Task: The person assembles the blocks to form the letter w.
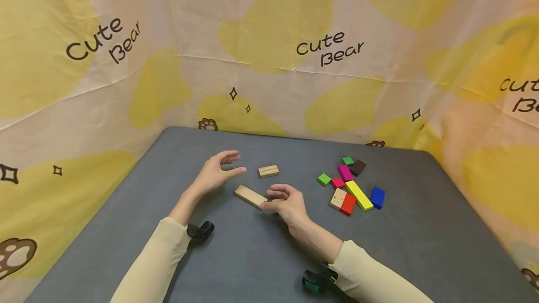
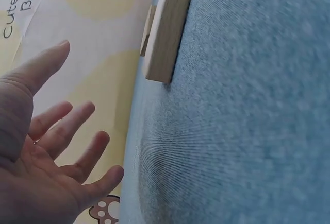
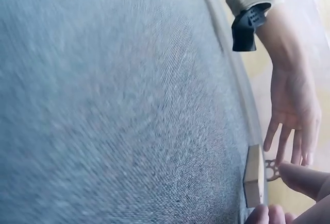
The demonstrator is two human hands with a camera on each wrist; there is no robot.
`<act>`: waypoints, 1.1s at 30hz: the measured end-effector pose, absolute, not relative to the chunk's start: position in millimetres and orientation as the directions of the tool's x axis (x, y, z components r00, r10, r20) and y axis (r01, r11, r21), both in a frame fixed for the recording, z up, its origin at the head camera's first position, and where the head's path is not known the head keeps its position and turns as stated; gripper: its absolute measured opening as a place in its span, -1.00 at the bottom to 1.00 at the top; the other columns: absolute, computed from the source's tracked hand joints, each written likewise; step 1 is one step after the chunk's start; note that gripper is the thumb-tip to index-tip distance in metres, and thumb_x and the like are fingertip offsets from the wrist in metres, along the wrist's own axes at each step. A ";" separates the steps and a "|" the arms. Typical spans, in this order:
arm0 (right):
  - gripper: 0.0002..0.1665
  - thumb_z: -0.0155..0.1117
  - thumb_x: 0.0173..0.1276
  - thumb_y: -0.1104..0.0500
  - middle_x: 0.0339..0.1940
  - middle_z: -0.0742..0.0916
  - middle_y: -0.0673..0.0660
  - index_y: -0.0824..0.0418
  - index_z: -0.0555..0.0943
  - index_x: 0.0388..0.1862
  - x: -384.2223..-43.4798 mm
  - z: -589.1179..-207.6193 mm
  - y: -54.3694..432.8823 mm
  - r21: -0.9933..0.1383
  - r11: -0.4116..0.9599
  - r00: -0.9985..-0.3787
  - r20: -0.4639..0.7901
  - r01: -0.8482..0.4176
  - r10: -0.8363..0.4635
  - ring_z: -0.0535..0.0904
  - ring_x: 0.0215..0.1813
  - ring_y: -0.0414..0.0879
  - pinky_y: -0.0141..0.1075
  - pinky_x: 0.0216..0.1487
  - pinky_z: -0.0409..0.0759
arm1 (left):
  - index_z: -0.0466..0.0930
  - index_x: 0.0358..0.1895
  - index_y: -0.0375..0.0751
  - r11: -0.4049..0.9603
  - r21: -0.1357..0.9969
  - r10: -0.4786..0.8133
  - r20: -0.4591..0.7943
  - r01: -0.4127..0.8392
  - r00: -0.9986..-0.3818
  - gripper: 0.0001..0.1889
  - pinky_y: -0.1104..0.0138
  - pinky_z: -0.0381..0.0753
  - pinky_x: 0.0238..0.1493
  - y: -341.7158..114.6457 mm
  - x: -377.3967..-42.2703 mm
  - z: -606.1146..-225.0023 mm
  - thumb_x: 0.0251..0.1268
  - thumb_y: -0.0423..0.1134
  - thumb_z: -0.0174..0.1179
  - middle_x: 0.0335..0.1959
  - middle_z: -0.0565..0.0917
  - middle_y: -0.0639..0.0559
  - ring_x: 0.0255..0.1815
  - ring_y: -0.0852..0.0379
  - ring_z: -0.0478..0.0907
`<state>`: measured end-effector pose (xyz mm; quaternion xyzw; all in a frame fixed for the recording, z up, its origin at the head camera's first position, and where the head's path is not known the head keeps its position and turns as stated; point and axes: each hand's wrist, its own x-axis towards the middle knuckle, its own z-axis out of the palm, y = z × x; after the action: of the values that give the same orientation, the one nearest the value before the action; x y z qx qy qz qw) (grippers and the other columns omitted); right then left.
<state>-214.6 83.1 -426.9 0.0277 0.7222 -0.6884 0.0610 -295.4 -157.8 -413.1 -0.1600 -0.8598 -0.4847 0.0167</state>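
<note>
A flat, pale wooden block (image 1: 249, 195) lies on the grey table between the two hands. My right hand (image 1: 290, 205) is at its near right end; the thumb overlaps that end in the head view. In the right wrist view, the thumb (image 3: 304, 181) and fingertips stand apart, with the wooden block (image 3: 253, 176) beyond them. Up and to the left of the block, my left hand (image 1: 216, 172) holds nothing, its fingers spread and relaxed. The left wrist view shows the end of the wooden block (image 2: 167, 38) away from that hand. A shorter striped wooden block (image 1: 268, 171) lies farther back.
To the right lies a group of coloured blocks, among them a yellow block (image 1: 359, 195), a blue block (image 1: 377, 198), a red block (image 1: 348, 205), a dark brown block (image 1: 358, 168) and a magenta block (image 1: 345, 172). A printed cloth (image 1: 269, 88) surrounds the table (image 1: 261, 265).
</note>
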 end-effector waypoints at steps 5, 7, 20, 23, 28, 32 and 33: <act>-0.34 0.62 -0.14 0.48 -0.15 0.75 0.15 0.34 0.60 0.03 -221.8 -428.0 76.8 -0.983 0.127 -0.991 -0.135 0.134 0.001 0.60 -0.23 -0.03 -0.24 -0.38 0.52 | 0.48 0.30 -0.11 0.458 0.838 0.275 0.184 0.296 -0.944 -0.31 -0.07 0.36 0.20 -158.2 -297.4 -415.8 0.13 0.09 0.44 0.21 0.58 0.03 0.29 -0.09 0.43; -0.35 0.62 -0.16 0.49 -0.19 0.76 0.13 0.33 0.62 0.00 -222.7 -427.8 76.4 -0.978 0.157 -0.991 -0.135 0.135 0.013 0.57 -0.36 -0.08 -0.26 -0.44 0.51 | 0.52 0.26 -0.14 0.449 0.840 0.292 0.184 0.305 -0.938 -0.34 -0.04 0.38 0.19 -156.5 -299.0 -415.8 0.11 0.05 0.46 0.17 0.60 0.03 0.27 -0.09 0.45; -0.47 0.61 -0.13 0.49 -0.35 0.76 0.08 0.35 0.64 -0.11 -224.8 -429.8 72.2 -0.964 0.242 -0.993 -0.107 0.114 0.039 0.58 -0.52 -0.14 -0.31 -0.60 0.48 | 0.57 0.21 -0.21 0.332 0.914 0.324 0.122 0.233 -0.938 -0.43 -0.01 0.40 0.18 -139.5 -312.2 -415.0 0.14 -0.10 0.47 0.14 0.62 -0.13 0.24 -0.10 0.46; -0.47 0.61 -0.13 0.48 -0.36 0.76 0.08 0.34 0.65 -0.12 -224.5 -431.3 71.6 -0.961 0.256 -0.994 -0.099 0.106 0.042 0.59 -0.51 -0.13 -0.29 -0.61 0.49 | 0.56 0.21 -0.25 0.290 0.934 0.333 0.105 0.208 -0.937 -0.44 0.01 0.42 0.17 -138.1 -316.1 -417.0 0.16 -0.13 0.46 0.14 0.62 -0.17 0.26 -0.16 0.44; -0.48 0.63 -0.14 0.46 -0.37 0.76 0.07 0.33 0.65 -0.14 -224.0 -433.3 72.3 -0.955 0.281 -0.996 -0.084 0.092 0.041 0.58 -0.54 -0.14 -0.29 -0.62 0.50 | 0.53 0.24 -0.30 0.257 0.954 0.337 0.060 0.153 -0.940 -0.43 -0.03 0.42 0.15 -138.1 -320.0 -420.2 0.18 -0.18 0.45 0.17 0.59 -0.23 0.29 -0.17 0.42; -0.50 0.64 -0.13 0.43 -0.39 0.74 0.07 0.32 0.65 -0.15 -222.0 -431.7 76.7 -0.947 0.308 -0.995 -0.087 0.095 0.040 0.56 -0.56 -0.13 -0.27 -0.63 0.51 | 0.49 0.26 -0.36 0.230 0.965 0.349 0.038 0.125 -0.936 -0.42 -0.10 0.41 0.13 -138.1 -322.4 -422.5 0.20 -0.23 0.43 0.20 0.55 -0.30 0.27 -0.20 0.43; -0.50 0.64 -0.13 0.43 -0.39 0.73 0.07 0.32 0.65 -0.15 -221.2 -431.0 78.4 -0.944 0.314 -0.995 -0.088 0.096 0.040 0.56 -0.57 -0.12 -0.27 -0.63 0.51 | 0.48 0.27 -0.37 0.226 0.966 0.353 0.036 0.123 -0.935 -0.42 -0.10 0.41 0.13 -137.8 -322.8 -422.7 0.21 -0.23 0.42 0.20 0.55 -0.30 0.27 -0.20 0.43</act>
<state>-221.2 78.4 -431.0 0.0419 0.8103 -0.5840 0.0240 -322.8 -137.8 -422.7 -0.1532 -0.7771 -0.6030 -0.0955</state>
